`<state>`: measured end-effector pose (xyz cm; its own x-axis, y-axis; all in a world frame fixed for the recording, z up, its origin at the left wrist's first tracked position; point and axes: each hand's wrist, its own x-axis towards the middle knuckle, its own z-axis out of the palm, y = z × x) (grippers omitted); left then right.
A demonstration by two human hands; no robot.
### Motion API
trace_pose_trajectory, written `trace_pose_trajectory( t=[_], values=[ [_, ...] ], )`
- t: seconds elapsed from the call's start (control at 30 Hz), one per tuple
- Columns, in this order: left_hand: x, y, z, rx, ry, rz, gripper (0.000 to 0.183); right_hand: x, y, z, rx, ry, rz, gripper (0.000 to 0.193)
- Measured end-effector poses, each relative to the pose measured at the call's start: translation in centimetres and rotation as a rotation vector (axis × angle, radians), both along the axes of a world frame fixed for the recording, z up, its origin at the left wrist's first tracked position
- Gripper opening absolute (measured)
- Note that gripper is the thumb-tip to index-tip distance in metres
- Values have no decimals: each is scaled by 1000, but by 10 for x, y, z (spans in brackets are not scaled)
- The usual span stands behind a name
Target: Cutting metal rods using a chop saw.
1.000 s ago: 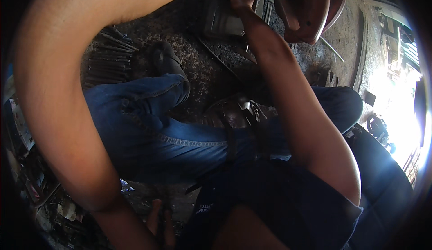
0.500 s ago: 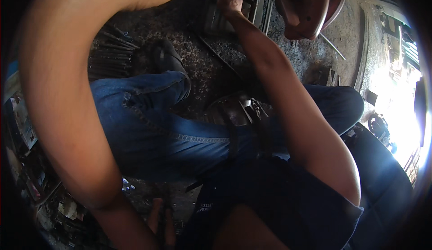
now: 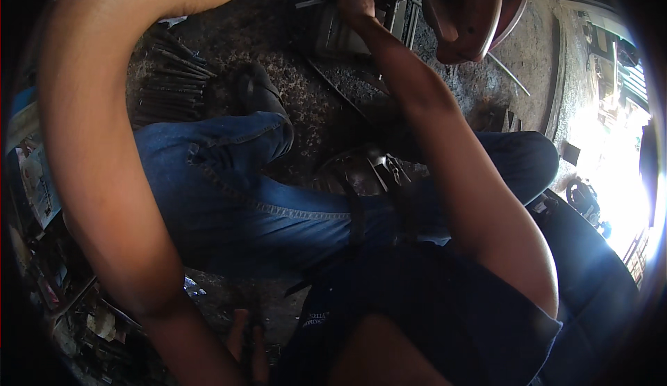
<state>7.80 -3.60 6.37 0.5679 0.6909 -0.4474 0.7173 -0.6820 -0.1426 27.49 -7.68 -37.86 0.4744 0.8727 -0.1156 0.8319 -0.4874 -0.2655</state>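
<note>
My right hand [image 3: 356, 4] is at the top middle, its fingers closed around a thin pale rod [image 3: 316, 2] that sticks out to the left. Just below that hand stands a dark, grimy metal box or frame [image 3: 345, 36] with light upright bars on its right side. My left forearm [image 3: 90, 108] curves up the left side and across the top left. The left hand lies beyond the upper edge, so its fingers and anything in them are hidden.
A reddish-brown curved shell [image 3: 465, 18] hangs at the upper right. Several dark rods [image 3: 174, 73] lie on the floor at left, beside a boot [image 3: 258, 88]. A long thin bar [image 3: 337, 88] crosses the floor. Finger-like shapes [image 3: 238, 334] show at the bottom.
The thin rod now shows more plainly, lower and farther left of my right hand. My left forearm has shifted slightly left. The right hand has barely moved.
</note>
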Motion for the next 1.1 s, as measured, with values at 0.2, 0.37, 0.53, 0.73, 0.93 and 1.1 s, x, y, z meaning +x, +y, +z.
trace_pose_trajectory(
  t=[0.2, 0.37, 0.53, 0.73, 0.93, 1.1],
  values=[
    [-15, 4, -16, 81, -86, -76, 58, 6, -5, 3, -12, -50, 77, 22],
    [2, 16, 0, -107, 32, 134, 50, -1, -1, 10, -105, -122, 180, 23],
    [-1, 18, -3, -99, 47, 135, 43, -34, -15, 11, -115, -172, 179, 23],
    [-8, 25, -3, -203, -105, 29, 54, -6, -43, 3, -317, 396, 38, 35],
    [-36, 39, -21, -101, -153, 74, 64, -51, -93, 46, -287, 1081, 3, 41],
    [-48, 46, -17, -225, -274, 113, 66, -37, -106, 41, -120, 1409, -108, 39]
  ],
)
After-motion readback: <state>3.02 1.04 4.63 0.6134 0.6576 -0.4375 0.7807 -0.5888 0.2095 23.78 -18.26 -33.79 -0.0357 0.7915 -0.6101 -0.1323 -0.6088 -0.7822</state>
